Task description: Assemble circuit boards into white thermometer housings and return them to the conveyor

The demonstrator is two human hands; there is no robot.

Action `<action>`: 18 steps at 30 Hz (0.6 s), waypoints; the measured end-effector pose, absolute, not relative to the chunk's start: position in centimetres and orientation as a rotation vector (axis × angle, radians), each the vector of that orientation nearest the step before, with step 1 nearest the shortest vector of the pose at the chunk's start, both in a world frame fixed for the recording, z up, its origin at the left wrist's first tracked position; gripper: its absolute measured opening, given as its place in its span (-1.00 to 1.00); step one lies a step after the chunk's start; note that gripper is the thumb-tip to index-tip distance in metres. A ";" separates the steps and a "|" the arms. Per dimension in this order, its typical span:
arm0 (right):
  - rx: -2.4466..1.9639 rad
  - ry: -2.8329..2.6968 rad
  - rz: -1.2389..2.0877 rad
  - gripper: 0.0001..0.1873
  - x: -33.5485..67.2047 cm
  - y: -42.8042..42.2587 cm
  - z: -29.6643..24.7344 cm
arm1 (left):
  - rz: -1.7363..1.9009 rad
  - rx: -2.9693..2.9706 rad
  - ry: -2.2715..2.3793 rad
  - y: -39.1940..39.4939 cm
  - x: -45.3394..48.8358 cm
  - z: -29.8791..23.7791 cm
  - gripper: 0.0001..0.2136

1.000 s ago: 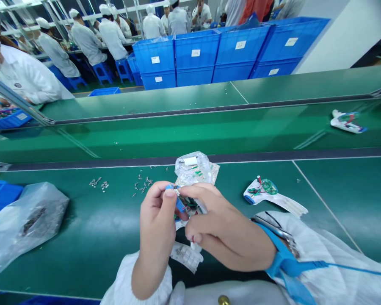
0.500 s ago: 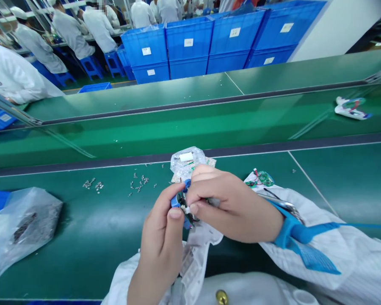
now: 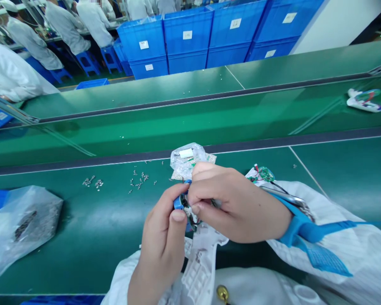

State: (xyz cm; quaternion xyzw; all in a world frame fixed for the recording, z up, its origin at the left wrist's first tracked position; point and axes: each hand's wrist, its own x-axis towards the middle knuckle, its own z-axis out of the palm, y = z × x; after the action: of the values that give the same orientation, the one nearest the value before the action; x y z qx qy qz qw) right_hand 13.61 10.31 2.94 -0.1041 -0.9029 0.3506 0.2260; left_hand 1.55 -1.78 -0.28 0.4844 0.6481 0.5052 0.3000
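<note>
The fingers [image 3: 209,207] of both hands close tightly from opposite sides on a small blue-and-black wired assembly [image 3: 184,204], leaving no wide gap around it. The left hand [image 3: 160,241] rises from the near edge of the green workbench [image 3: 82,228], its wrist upright and thumb [image 3: 179,220] pressed against the assembly's near side. The right hand [image 3: 238,203] comes in almost level from the right, knuckles up, its fingertips bent down over the far side.

The assembly sits between the hands above the bench's middle, nearer the near edge. Its long axis tilts diagonally, with blue plastic at the upper left and dark wires at the lower right, though the fingers hide much of it.

A blue wrist strap [image 3: 300,228] circles the right wrist. Just beyond the hands lies a clear plastic bag [image 3: 186,156], with scattered small metal parts [image 3: 138,180] to its left. A white moulded strip [image 3: 200,271] runs under the hands past the near edge. A white piece with a green circuit board [image 3: 262,173] lies near the right hand.
</note>
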 end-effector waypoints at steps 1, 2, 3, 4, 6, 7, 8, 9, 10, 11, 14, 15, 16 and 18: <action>-0.283 -2.506 0.944 -0.76 13.6 10.3 3.0 | 1.332 1.338 1.739 -1.7 1.5 -0.4 -0.73; -0.280 -2.519 0.929 -0.76 13.7 10.3 3.0 | 1.323 1.396 1.765 -1.7 1.6 -0.5 -0.74; -0.276 -2.534 0.922 -0.76 13.7 10.3 3.1 | 1.317 1.449 1.796 -1.6 1.6 -0.6 -0.74; -0.275 -2.549 0.924 -0.76 13.6 10.4 3.2 | 1.314 1.494 1.826 -1.6 1.7 -0.6 -0.74; -0.265 -2.575 0.934 -0.75 13.6 10.4 3.4 | 1.317 1.569 1.871 -1.5 1.8 -0.6 -0.73; -0.257 -2.587 0.941 -0.75 13.6 10.4 3.5 | 1.317 1.611 1.887 -1.5 1.9 -0.5 -0.73; -0.248 -2.599 0.947 -0.75 13.6 10.4 3.7 | 1.310 1.655 1.903 -1.5 1.9 -0.4 -0.72; -0.239 -2.611 0.949 -0.74 13.6 10.4 3.8 | 1.296 1.702 1.918 -1.4 2.0 -0.3 -0.72; -0.231 -2.621 0.950 -0.74 13.6 10.4 3.9 | 1.277 1.752 1.931 -1.4 2.0 -0.2 -0.72; -0.222 -2.631 0.953 -0.74 13.6 10.5 4.0 | 1.261 1.791 1.946 -1.4 2.0 -0.1 -0.72; -0.212 -2.628 0.971 -0.74 13.6 10.5 4.2 | 1.232 1.838 1.987 -1.5 2.0 0.0 -0.72; -0.214 -2.617 0.975 -0.74 13.6 10.5 4.1 | 1.225 1.838 2.000 -1.5 2.1 0.0 -0.71; -0.221 -2.610 0.974 -0.73 13.6 10.5 4.1 | 1.208 1.836 2.017 -1.5 2.1 0.0 -0.71; -0.243 -2.609 0.960 -0.72 13.6 10.3 4.0 | 1.154 1.831 2.057 -1.6 2.3 0.0 -0.71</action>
State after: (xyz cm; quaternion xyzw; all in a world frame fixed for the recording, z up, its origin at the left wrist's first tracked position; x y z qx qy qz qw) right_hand 13.58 10.27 3.98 -0.0857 -0.9207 0.3385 0.1745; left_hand 2.34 -1.56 0.00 0.6114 0.6867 0.3855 0.0777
